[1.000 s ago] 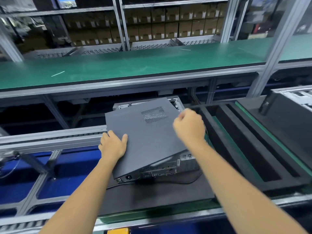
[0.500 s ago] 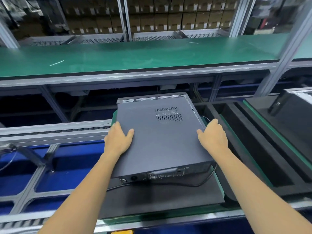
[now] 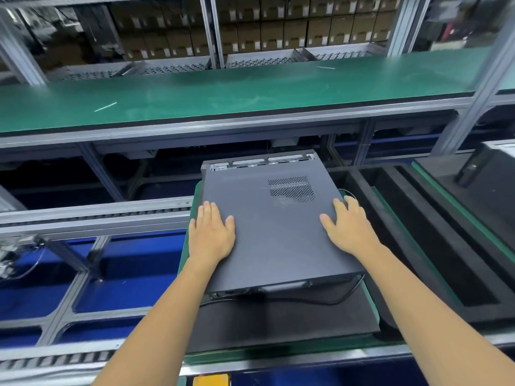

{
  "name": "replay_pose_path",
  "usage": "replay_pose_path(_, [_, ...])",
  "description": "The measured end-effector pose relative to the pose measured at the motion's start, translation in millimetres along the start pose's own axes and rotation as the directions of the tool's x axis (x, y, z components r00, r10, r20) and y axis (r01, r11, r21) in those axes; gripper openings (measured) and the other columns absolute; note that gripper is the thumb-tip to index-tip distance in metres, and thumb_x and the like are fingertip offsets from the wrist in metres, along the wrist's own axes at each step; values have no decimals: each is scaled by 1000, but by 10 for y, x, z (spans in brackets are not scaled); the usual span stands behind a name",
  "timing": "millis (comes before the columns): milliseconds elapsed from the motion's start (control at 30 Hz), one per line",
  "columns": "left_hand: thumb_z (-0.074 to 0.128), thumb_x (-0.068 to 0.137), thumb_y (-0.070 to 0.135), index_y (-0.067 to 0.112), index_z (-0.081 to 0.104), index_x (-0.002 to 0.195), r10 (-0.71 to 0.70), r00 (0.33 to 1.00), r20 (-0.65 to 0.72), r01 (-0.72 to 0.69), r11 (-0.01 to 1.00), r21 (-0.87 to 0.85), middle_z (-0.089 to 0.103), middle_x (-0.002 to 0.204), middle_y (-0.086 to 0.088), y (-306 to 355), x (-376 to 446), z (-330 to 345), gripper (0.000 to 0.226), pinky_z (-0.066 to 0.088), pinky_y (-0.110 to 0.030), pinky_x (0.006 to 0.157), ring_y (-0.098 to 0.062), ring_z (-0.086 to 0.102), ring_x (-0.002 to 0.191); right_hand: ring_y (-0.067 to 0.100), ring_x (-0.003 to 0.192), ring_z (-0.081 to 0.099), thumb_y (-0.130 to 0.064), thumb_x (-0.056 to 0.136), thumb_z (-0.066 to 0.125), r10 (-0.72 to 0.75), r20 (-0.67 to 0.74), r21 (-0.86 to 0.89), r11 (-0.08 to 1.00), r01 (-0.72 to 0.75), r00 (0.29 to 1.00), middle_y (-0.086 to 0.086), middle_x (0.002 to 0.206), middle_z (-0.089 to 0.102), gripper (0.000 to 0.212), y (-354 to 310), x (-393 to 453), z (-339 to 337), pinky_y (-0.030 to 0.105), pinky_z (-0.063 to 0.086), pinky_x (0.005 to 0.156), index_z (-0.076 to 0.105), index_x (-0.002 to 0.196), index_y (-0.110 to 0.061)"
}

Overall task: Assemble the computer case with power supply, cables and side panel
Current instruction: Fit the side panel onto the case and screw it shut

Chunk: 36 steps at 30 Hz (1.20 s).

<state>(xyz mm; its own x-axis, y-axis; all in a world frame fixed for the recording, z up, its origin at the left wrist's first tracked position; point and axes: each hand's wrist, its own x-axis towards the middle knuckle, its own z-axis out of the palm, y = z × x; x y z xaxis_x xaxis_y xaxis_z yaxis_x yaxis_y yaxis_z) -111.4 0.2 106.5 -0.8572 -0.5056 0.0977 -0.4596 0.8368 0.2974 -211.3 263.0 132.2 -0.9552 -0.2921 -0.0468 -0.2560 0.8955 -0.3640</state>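
A dark grey side panel [image 3: 276,235] with a perforated vent lies flat on top of the computer case [image 3: 259,160], whose metal frame shows along the far edge. The case sits on a black foam pad [image 3: 278,321]. My left hand [image 3: 211,235] rests flat on the panel's left side, fingers straight. My right hand [image 3: 348,229] presses flat on the panel's right edge. A black cable [image 3: 334,300] runs out from under the case's near side and curves round the right.
A green-topped shelf [image 3: 223,93] spans the scene above the case. Roller rails [image 3: 92,215] run to the left over blue framing. Black foam trays [image 3: 434,240] and another dark case [image 3: 485,185] sit to the right. Cardboard boxes [image 3: 278,29] fill the racks behind.
The panel was tilted across the case with my right hand curled at its edge. It has come down flat and squared over the case, and both hands now lie flat on it.
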Motion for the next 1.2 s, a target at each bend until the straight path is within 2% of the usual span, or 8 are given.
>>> replay_pose_path(100, [30,100,40,2,27,145,10,1000,8,-10,1000,13,26,154,-12,-33,20,-32,58,19,-43,116,-26,20,143,30,147,21,-54,101,41,-86,24,-81,993,88,996,11,161,22,74,-32,-73,38,40,23,117,26,153,-3])
replay_pose_path(200, [35,97,38,1,47,124,35,999,-41,-31,996,86,48,131,-12,-14,54,-43,46,31,-42,106,-28,38,126,26,149,17,-61,98,40,-124,45,-100,987,128,991,10,161,22,83,21,-148,83,37,16,119,21,155,-4])
replay_pose_path(367, [38,97,32,-1,50,112,-11,999,-44,13,998,59,50,121,-16,119,161,-66,38,33,-43,101,-31,42,116,25,150,15,-56,102,34,-205,88,-130,968,216,975,14,162,17,79,20,-7,46,37,10,122,16,156,0])
replay_pose_path(533, [40,98,31,-7,44,122,-31,999,-34,28,997,-77,44,131,-21,131,209,-45,46,31,-46,107,-34,37,126,24,153,9,-55,103,31,-230,87,-151,959,241,969,14,166,11,79,51,74,59,36,7,122,12,157,-1])
replay_pose_path(900, [37,97,32,-6,43,125,-65,997,-37,67,995,69,45,132,-21,164,-189,6,48,31,-44,105,-35,38,123,23,154,4,-53,104,29,-273,150,-209,931,301,950,14,166,6,78,191,-148,50,36,2,123,8,158,-1])
replay_pose_path(1067, [39,96,35,-3,43,124,-13,1000,-19,14,999,29,43,133,-18,110,-198,-12,48,31,-44,105,-33,37,124,26,152,14,-58,101,31,-242,206,-259,921,292,948,17,164,16,81,179,-202,-37,37,11,123,16,156,0])
replay_pose_path(1133, [36,97,36,-2,39,131,11,1000,-1,-11,999,45,37,142,-19,95,-161,-20,52,28,-43,109,-32,32,132,30,144,28,-62,98,35,-255,171,-259,920,293,952,15,152,34,78,139,-216,-111,39,22,118,33,146,-1])
replay_pose_path(1200, [33,99,38,-2,29,143,13,1000,20,-14,999,48,25,153,-21,103,-128,-24,59,20,-42,115,-31,21,142,27,141,28,-69,93,41,-272,156,-249,919,305,949,9,146,36,79,176,-331,-182,39,23,115,37,142,-8])
